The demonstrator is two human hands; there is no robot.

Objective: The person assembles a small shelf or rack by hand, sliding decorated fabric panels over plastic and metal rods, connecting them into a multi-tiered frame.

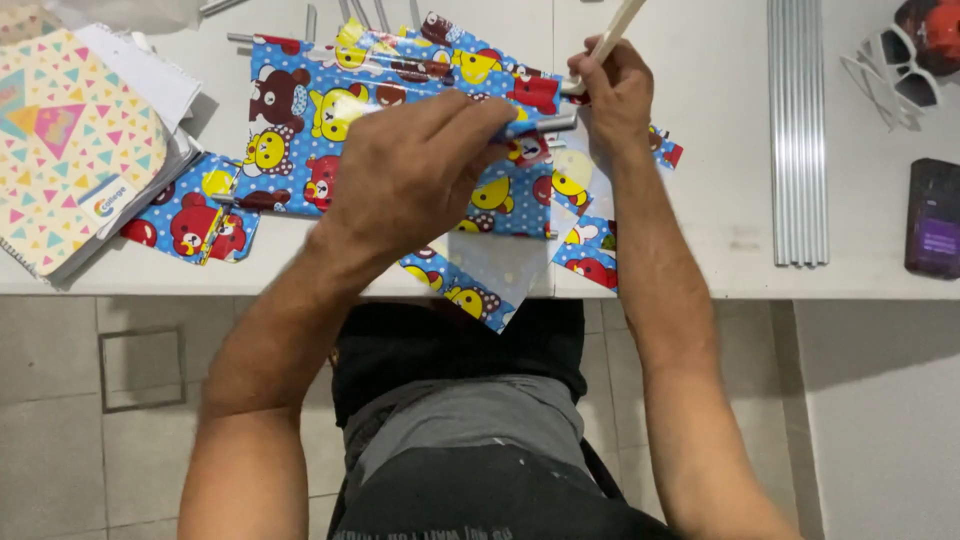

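- Two hands, both mine, work over the near edge of a white table [700, 100].
- My left hand [415, 165] lies palm down on the patterned sheet, fingers curled together, their tips pinching a short grey metal tube [548, 124] that pokes out to the right.
- My right hand [615, 90] is closed around a pale flat stick [620, 28], which rises at a slant towards the top of the view; the fingertips meet the end of the tube, so the two hands nearly touch.
- Under both hands lies a sheet of blue wrapping paper [300, 120] printed with brown, yellow and red bears; it is spread flat on the table, and one corner [470, 290] hangs over the near edge.
- A smaller cut piece of the same paper [190, 220] lies apart to the left.
- Further left, a notebook [70, 140] with a cream cover of coloured triangles tops a stack of papers.
- To the right, well apart from my hands, a bundle of long silver rods [798, 130] lies lengthwise.
- Beyond them sit white sunglasses [895, 75] and a dark phone [932, 218].
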